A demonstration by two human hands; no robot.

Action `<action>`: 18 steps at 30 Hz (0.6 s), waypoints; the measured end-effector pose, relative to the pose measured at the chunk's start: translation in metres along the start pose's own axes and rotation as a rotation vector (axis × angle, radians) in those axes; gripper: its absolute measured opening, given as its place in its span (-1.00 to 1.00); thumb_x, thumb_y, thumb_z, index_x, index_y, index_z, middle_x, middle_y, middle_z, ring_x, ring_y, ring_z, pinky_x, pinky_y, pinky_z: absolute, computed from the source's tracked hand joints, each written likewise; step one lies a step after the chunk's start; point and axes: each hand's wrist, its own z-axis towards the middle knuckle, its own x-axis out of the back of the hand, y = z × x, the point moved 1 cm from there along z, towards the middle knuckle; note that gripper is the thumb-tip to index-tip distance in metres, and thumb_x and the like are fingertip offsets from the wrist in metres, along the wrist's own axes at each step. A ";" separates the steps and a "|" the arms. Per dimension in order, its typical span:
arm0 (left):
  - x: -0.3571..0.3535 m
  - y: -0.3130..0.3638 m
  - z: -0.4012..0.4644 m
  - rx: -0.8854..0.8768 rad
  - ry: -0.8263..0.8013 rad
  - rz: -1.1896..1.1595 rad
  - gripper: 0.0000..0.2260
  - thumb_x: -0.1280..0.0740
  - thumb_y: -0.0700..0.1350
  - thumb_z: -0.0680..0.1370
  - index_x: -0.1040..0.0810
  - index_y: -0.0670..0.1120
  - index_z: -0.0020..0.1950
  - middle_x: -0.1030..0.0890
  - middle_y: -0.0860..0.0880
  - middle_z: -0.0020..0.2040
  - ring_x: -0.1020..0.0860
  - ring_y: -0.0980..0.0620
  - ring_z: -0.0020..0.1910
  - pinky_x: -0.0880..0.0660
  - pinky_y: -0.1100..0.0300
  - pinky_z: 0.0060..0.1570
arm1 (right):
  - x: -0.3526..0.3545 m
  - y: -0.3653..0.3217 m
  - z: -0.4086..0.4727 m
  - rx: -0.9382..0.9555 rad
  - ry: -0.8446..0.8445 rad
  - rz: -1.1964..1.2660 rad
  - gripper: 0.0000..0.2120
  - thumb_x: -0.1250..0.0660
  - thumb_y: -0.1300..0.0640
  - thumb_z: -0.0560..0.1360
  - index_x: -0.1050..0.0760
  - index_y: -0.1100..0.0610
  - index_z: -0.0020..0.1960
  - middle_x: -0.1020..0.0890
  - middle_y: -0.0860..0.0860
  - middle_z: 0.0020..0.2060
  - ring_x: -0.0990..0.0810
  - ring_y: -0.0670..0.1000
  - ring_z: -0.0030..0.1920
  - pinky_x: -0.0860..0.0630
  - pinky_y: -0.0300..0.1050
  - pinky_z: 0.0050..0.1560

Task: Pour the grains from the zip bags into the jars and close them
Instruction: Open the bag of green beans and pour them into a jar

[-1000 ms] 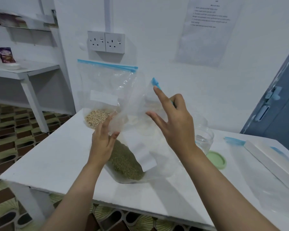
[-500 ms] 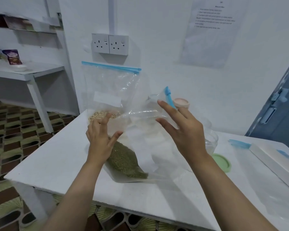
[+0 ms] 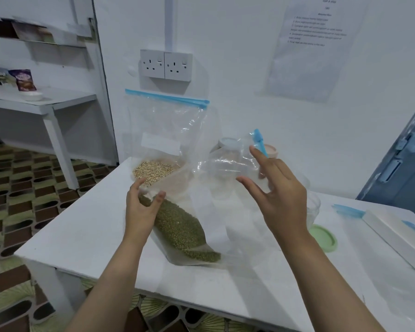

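Observation:
A clear zip bag of green grains (image 3: 182,233) lies tilted on the white table (image 3: 82,238). My left hand (image 3: 139,212) pinches its lower left side. My right hand (image 3: 278,195) holds up the bag's loose top, fingers spread, with the blue zip end (image 3: 259,140) at my index fingertip. A second zip bag with beige grains (image 3: 153,171) stands against the wall, its blue zip shut. An open glass jar (image 3: 314,207) sits partly hidden behind my right hand, its green lid (image 3: 322,238) flat beside it. Two lidded jars (image 3: 228,143) (image 3: 271,150) stand behind the plastic.
A long white box (image 3: 393,236) and a flat empty zip bag (image 3: 359,238) lie at the table's right. The table's front edge is close to my arms. A wall socket (image 3: 165,65) is above the bags, a side table (image 3: 41,101) at left, a blue door (image 3: 403,168) at right.
My right hand and the bag's top have moved right and lower, uncovering the two lidded jars behind. My left hand has slid down onto the green grains.

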 end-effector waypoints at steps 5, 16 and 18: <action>-0.004 0.013 0.009 0.010 0.054 -0.122 -0.39 -0.41 0.09 0.45 -0.33 0.00 0.46 -0.42 0.06 0.19 -0.42 0.29 0.03 -0.35 0.44 0.00 | 0.001 0.001 -0.006 -0.065 0.039 -0.082 -0.47 -0.43 -0.06 0.50 -0.49 0.12 0.40 -0.55 -0.05 -0.12 -0.32 -0.25 -0.18 -0.33 -0.34 -0.22; -0.007 0.003 0.017 -0.025 -0.006 -0.059 -0.48 -0.48 0.00 0.47 -0.42 0.00 0.38 -0.43 0.07 0.09 -0.42 0.25 -0.03 -0.31 0.61 -0.12 | -0.010 0.007 -0.005 -0.173 -0.152 -0.258 -0.49 -0.29 -0.18 0.53 -0.40 -0.13 0.46 -0.30 -0.16 -0.19 -0.26 -0.12 -0.28 -0.21 -0.34 -0.38; -0.012 0.009 0.021 -0.040 -0.012 -0.082 -0.46 -0.50 -0.02 0.46 -0.41 -0.06 0.38 -0.41 0.06 0.15 -0.40 0.21 0.08 -0.25 0.67 -0.12 | -0.012 0.008 -0.001 -0.194 -0.127 -0.298 -0.48 -0.32 -0.17 0.53 -0.42 -0.08 0.46 -0.31 -0.14 -0.20 -0.28 -0.11 -0.31 -0.21 -0.24 -0.41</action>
